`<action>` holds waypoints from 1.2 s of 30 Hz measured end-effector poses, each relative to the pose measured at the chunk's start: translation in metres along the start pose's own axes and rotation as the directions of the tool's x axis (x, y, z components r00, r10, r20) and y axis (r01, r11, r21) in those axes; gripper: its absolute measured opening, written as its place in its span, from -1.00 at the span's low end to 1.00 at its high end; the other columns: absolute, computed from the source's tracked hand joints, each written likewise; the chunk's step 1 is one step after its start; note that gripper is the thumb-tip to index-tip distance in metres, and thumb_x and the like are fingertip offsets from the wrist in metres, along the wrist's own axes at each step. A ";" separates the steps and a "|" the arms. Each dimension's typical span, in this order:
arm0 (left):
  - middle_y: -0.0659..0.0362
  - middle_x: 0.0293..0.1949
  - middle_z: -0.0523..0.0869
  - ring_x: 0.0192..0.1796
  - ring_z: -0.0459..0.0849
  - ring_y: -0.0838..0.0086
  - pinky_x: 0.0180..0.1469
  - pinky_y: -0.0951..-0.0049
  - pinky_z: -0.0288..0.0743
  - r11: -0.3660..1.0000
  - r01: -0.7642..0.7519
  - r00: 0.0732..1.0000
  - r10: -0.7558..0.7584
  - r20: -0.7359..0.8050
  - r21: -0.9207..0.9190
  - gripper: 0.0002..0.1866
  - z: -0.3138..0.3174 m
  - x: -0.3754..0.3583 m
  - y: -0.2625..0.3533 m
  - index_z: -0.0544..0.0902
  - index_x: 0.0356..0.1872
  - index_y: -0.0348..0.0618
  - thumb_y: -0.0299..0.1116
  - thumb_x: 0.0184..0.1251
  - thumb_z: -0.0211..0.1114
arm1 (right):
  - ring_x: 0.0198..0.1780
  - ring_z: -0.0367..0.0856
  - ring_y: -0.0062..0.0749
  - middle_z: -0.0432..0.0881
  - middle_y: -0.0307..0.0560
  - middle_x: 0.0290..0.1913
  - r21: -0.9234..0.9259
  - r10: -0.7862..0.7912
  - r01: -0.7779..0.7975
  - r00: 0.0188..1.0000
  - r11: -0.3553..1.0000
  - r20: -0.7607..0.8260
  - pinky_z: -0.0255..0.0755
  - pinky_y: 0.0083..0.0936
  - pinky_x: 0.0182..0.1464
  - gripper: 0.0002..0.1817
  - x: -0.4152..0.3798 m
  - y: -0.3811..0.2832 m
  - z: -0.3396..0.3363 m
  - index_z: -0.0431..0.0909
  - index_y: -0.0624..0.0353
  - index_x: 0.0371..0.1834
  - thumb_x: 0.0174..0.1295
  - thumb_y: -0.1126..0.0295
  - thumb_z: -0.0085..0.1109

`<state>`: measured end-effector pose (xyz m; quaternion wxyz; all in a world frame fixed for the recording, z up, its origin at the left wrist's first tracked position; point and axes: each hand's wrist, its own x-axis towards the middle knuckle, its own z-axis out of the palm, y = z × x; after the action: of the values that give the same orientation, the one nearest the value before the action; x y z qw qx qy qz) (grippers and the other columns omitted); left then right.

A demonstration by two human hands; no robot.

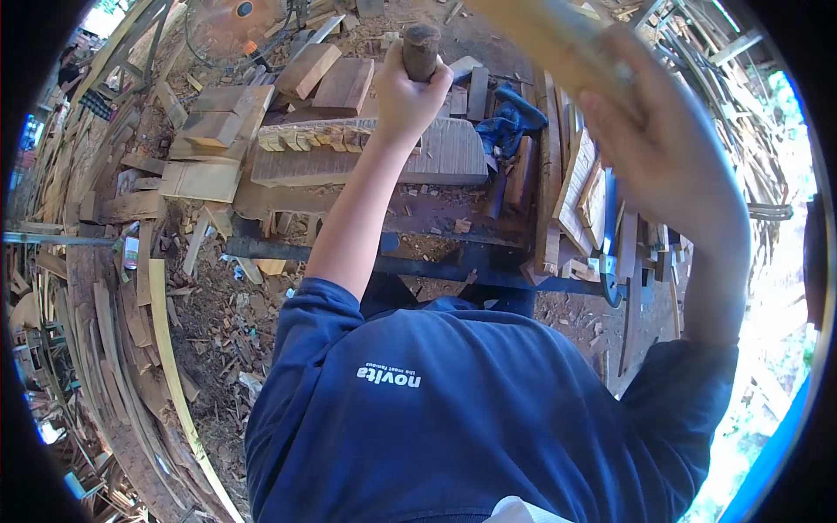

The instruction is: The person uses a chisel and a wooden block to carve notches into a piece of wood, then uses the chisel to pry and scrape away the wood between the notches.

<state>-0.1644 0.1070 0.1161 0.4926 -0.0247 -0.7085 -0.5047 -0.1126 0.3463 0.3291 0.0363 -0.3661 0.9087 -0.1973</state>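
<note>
My left hand (405, 96) is shut around a round wooden tool handle (421, 48), held upright over a long carved wooden board (445, 157) on the workbench. A row of carved notches (305, 138) runs along the board's far-left top edge. Close to the camera, my right hand (649, 131) is raised at the upper right and grips a pale wooden mallet (545, 35), which is blurred. I wear a dark blue shirt (453, 410) that fills the lower part of the view.
Wooden blocks (327, 78) and offcuts lie behind the board, with a blue cloth (510, 122) to its right. A circular saw blade (235, 26) stands at the top left. Flat planks (580, 187) rest at the bench's right end. Wood strips (166, 349) and chips cover the ground at left.
</note>
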 end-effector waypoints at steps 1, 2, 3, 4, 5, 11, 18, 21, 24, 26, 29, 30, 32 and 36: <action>0.26 -0.47 0.68 -0.44 0.63 0.63 -0.34 0.52 0.55 1.000 -0.017 1.000 0.017 0.002 0.022 -0.79 -0.001 0.001 -0.001 0.57 -0.21 -0.27 -0.44 0.23 0.42 | -0.42 0.65 -0.30 0.62 0.12 -0.25 0.136 0.002 0.028 0.976 0.990 -0.218 0.49 -0.38 -0.40 -0.55 0.001 0.000 0.005 0.32 0.21 0.35 0.48 0.33 0.13; 0.26 -0.47 0.68 -0.44 0.63 0.64 -0.34 0.53 0.56 0.998 -0.035 0.999 0.035 0.005 0.044 -0.78 -0.002 0.002 -0.002 0.58 -0.21 -0.27 -0.44 0.23 0.42 | -0.43 0.64 -0.29 0.60 0.12 -0.28 0.260 0.036 0.083 0.905 0.962 -0.425 0.47 -0.36 -0.42 -0.62 0.001 0.000 0.010 0.35 0.22 0.25 0.48 0.34 0.13; 0.26 -0.47 0.68 -0.44 0.63 0.64 -0.34 0.53 0.56 0.998 -0.035 0.999 0.035 0.005 0.044 -0.78 -0.002 0.003 -0.002 0.58 -0.21 -0.27 -0.44 0.23 0.42 | -0.43 0.64 -0.29 0.60 0.12 -0.28 0.261 0.037 0.083 0.905 0.962 -0.425 0.47 -0.36 -0.42 -0.62 0.004 0.003 0.015 0.35 0.22 0.25 0.48 0.34 0.13; 0.26 -0.47 0.68 -0.44 0.63 0.64 -0.34 0.52 0.56 0.997 -0.039 0.999 0.039 -0.004 0.067 -0.78 -0.002 0.003 -0.003 0.58 -0.20 -0.27 -0.44 0.23 0.42 | -0.44 0.63 -0.34 0.59 0.09 -0.30 0.133 -0.104 0.158 0.935 0.978 -0.340 0.46 -0.36 -0.43 -0.68 0.011 0.007 0.020 0.35 0.21 0.17 0.47 0.34 0.14; 0.26 -0.47 0.67 -0.44 0.63 0.64 -0.34 0.52 0.56 0.995 -0.042 0.999 0.043 -0.011 0.089 -0.78 -0.001 0.003 -0.003 0.57 -0.20 -0.27 -0.44 0.23 0.43 | -0.45 0.62 -0.39 0.58 0.06 -0.33 0.013 -0.232 0.242 0.944 0.970 -0.234 0.45 -0.36 -0.44 -0.73 0.013 0.011 0.025 0.36 0.20 0.09 0.47 0.34 0.15; 0.24 -0.43 0.70 -0.44 0.64 0.61 -0.35 0.50 0.55 0.999 0.029 0.999 -0.029 -0.021 0.035 -0.79 0.000 0.001 -0.001 0.58 -0.23 -0.27 -0.44 0.21 0.43 | -0.54 0.60 -0.46 0.57 -0.07 -0.48 -0.060 -0.082 0.084 0.996 0.995 0.031 0.47 -0.44 -0.46 -0.71 0.016 0.001 0.010 0.38 0.16 0.16 0.48 0.33 0.11; 0.23 -0.47 0.68 -0.43 0.63 0.62 -0.34 0.49 0.54 0.998 -0.046 0.999 0.046 0.005 0.038 -0.77 0.003 0.003 -0.005 0.58 -0.23 -0.27 -0.44 0.17 0.44 | -0.40 0.65 -0.55 0.68 -0.07 -0.29 -0.110 -0.011 0.029 0.987 0.994 0.158 0.54 -0.51 -0.39 -0.46 0.023 -0.003 0.021 0.30 0.18 0.40 0.46 0.24 0.21; 0.10 -0.50 0.71 -0.45 0.75 0.34 -0.34 0.35 0.60 1.000 -0.006 1.000 0.006 -0.001 0.007 -0.77 0.002 0.001 0.001 0.57 -0.28 -0.18 -0.41 0.09 0.43 | -0.42 0.64 -0.52 0.66 -0.11 -0.33 -0.001 0.032 -0.032 0.994 0.999 0.104 0.53 -0.48 -0.39 -0.52 0.024 -0.004 0.004 0.35 0.18 0.33 0.47 0.23 0.20; 0.10 -0.49 0.72 -0.44 0.76 0.33 -0.33 0.34 0.61 0.997 -0.018 1.000 0.020 -0.014 0.081 -0.76 0.001 0.001 -0.006 0.58 -0.26 -0.18 -0.39 0.10 0.44 | -0.59 0.56 -0.40 0.53 -0.06 -0.58 0.051 -0.191 0.210 0.950 0.976 -0.246 0.38 -0.42 -0.54 -0.77 0.031 0.001 0.021 0.50 0.31 -0.09 0.47 0.32 0.13; 0.20 -0.41 0.73 -0.39 0.67 0.58 -0.29 0.50 0.56 0.993 -0.017 1.000 0.016 0.009 0.120 -0.74 0.000 -0.002 -0.008 0.59 -0.21 -0.24 -0.42 0.16 0.47 | -0.48 0.61 -0.48 0.61 -0.10 -0.39 0.004 -0.077 0.077 0.993 0.997 -0.095 0.52 -0.46 -0.41 -0.60 0.028 0.000 0.022 0.41 0.21 0.26 0.49 0.23 0.15; 0.18 -0.42 0.75 -0.35 0.72 0.56 -0.26 0.47 0.59 0.976 -0.172 0.983 0.178 -0.035 0.133 -0.74 0.006 -0.009 -0.013 0.58 -0.22 -0.25 -0.40 0.18 0.47 | -0.48 0.62 -0.48 0.61 -0.07 -0.41 -0.052 -0.007 0.019 0.974 0.998 0.227 0.52 -0.47 -0.42 -0.59 0.029 -0.001 0.024 0.39 0.25 0.25 0.49 0.23 0.14; 0.17 -0.37 0.77 -0.37 0.75 0.51 -0.29 0.45 0.61 0.989 -0.108 0.994 0.110 -0.015 0.103 -0.73 0.004 -0.012 -0.016 0.57 -0.22 -0.26 -0.38 0.19 0.48 | -0.47 0.64 -0.48 0.61 -0.09 -0.41 0.029 -0.012 0.007 0.983 1.000 0.186 0.53 -0.49 -0.43 -0.59 0.026 -0.003 0.018 0.41 0.26 0.25 0.50 0.23 0.14; 0.17 -0.37 0.77 -0.41 0.74 0.52 -0.31 0.46 0.61 0.991 -0.032 0.999 0.029 0.024 0.132 -0.74 -0.002 -0.014 -0.014 0.57 -0.23 -0.25 -0.39 0.20 0.48 | -0.47 0.65 -0.50 0.62 -0.10 -0.40 0.043 0.023 -0.028 0.995 0.999 0.094 0.54 -0.51 -0.42 -0.59 0.029 -0.001 0.010 0.42 0.25 0.25 0.50 0.22 0.14; 0.17 -0.45 0.71 -0.41 0.72 0.42 -0.26 0.40 0.60 0.992 0.122 0.992 -0.122 0.008 0.036 -0.71 -0.009 -0.016 -0.020 0.61 -0.14 -0.22 -0.43 0.11 0.44 | -0.40 0.67 -0.52 0.64 -0.09 -0.30 0.290 -0.031 0.087 0.981 0.953 -0.193 0.58 -0.54 -0.39 -0.52 0.017 -0.007 -0.008 0.31 0.19 0.36 0.49 0.25 0.17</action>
<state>-0.1606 0.0980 0.0903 0.4576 0.0249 -0.7199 -0.5213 -0.1222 0.3328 0.3408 -0.0002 -0.3634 0.8566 -0.3662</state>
